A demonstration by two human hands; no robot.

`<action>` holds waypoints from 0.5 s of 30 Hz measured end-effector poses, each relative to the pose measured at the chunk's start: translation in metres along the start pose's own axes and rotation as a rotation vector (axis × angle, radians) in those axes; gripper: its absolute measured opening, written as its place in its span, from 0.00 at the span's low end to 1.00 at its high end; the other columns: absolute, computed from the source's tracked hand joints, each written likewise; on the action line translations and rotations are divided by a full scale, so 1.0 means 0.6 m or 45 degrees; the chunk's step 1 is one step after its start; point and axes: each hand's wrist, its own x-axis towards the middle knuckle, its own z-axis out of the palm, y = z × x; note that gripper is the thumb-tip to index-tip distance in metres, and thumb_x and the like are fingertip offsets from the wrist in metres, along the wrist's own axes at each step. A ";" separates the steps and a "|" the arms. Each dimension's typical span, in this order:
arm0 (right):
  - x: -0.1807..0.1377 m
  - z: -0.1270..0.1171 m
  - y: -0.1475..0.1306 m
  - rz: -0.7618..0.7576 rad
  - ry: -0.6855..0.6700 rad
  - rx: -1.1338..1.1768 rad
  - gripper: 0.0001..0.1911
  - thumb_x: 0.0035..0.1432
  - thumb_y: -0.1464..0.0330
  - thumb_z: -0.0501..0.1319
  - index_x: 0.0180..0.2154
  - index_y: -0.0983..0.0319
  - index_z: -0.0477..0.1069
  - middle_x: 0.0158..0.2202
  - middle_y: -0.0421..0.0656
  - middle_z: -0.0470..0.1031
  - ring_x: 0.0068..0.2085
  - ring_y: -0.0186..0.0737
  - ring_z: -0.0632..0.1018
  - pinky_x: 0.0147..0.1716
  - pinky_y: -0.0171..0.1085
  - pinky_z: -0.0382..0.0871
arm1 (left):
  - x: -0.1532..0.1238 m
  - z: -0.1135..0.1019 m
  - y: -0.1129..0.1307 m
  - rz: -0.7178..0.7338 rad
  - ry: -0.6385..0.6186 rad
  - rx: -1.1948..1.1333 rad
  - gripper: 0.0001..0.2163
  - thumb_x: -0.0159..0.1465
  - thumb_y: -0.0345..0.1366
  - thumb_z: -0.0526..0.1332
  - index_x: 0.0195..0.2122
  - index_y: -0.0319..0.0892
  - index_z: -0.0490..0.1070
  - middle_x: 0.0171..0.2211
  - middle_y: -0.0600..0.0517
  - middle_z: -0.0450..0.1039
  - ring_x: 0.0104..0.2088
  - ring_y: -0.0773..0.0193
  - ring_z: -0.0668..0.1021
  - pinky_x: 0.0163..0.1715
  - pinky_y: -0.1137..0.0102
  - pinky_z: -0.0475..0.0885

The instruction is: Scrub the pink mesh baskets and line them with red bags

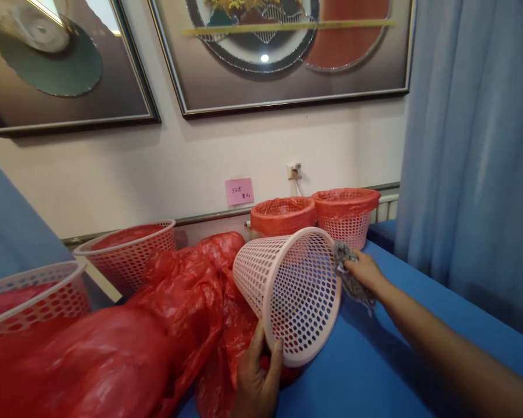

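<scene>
A pale pink perforated plastic wastebasket [261, 264] lies tilted on its side, its open mouth turned toward me. My left hand [259, 371] grips the lower left of its rim between thumb and fingers. On the far side of the mouth, my right hand [366, 273] is closed on a grey cleaning cloth [353, 284], which meets the basket's right rim. Crumpled red plastic bags [187, 302] are heaped left of the basket and partly under it.
Two baskets lined with red bags, one nearer the middle [283, 217] and one at right [348, 212], stand by the wall. More baskets [131, 255] sit at left. Beneath is a blue surface [357, 371]; a blue curtain [470, 145] hangs at right.
</scene>
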 end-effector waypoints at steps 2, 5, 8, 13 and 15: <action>-0.035 0.018 0.046 0.146 -0.133 0.069 0.08 0.45 0.70 0.59 0.28 0.61 0.75 0.26 0.45 0.81 0.32 0.46 0.81 0.33 0.37 0.74 | 0.001 0.001 -0.003 -0.008 -0.003 -0.027 0.24 0.69 0.42 0.64 0.66 0.48 0.69 0.61 0.47 0.77 0.59 0.51 0.80 0.62 0.56 0.73; -0.087 0.044 0.087 0.287 -0.293 0.197 0.06 0.40 0.69 0.58 0.24 0.61 0.73 0.22 0.42 0.79 0.26 0.43 0.80 0.27 0.35 0.72 | 0.002 0.005 -0.006 -0.041 0.038 -0.080 0.24 0.68 0.43 0.65 0.65 0.51 0.70 0.61 0.48 0.77 0.58 0.51 0.80 0.62 0.57 0.74; -0.101 0.051 0.096 0.342 -0.314 0.320 0.09 0.38 0.67 0.57 0.25 0.60 0.73 0.21 0.42 0.78 0.25 0.43 0.79 0.26 0.36 0.72 | 0.002 0.011 -0.001 -0.090 0.120 -0.177 0.24 0.68 0.44 0.66 0.64 0.50 0.71 0.61 0.48 0.77 0.58 0.51 0.81 0.60 0.60 0.75; -0.064 0.041 0.076 0.327 -0.155 0.490 0.17 0.39 0.64 0.58 0.35 0.60 0.74 0.28 0.40 0.79 0.31 0.42 0.79 0.31 0.35 0.72 | 0.005 0.016 0.017 -0.164 0.286 -0.334 0.29 0.65 0.48 0.68 0.66 0.48 0.68 0.60 0.46 0.77 0.57 0.51 0.81 0.58 0.60 0.77; -0.069 0.051 0.065 0.352 -0.155 0.550 0.18 0.40 0.62 0.59 0.35 0.60 0.74 0.29 0.42 0.80 0.32 0.42 0.80 0.32 0.35 0.73 | 0.008 0.012 0.020 -0.180 0.313 -0.332 0.30 0.64 0.50 0.69 0.65 0.47 0.69 0.60 0.45 0.78 0.58 0.50 0.81 0.58 0.59 0.77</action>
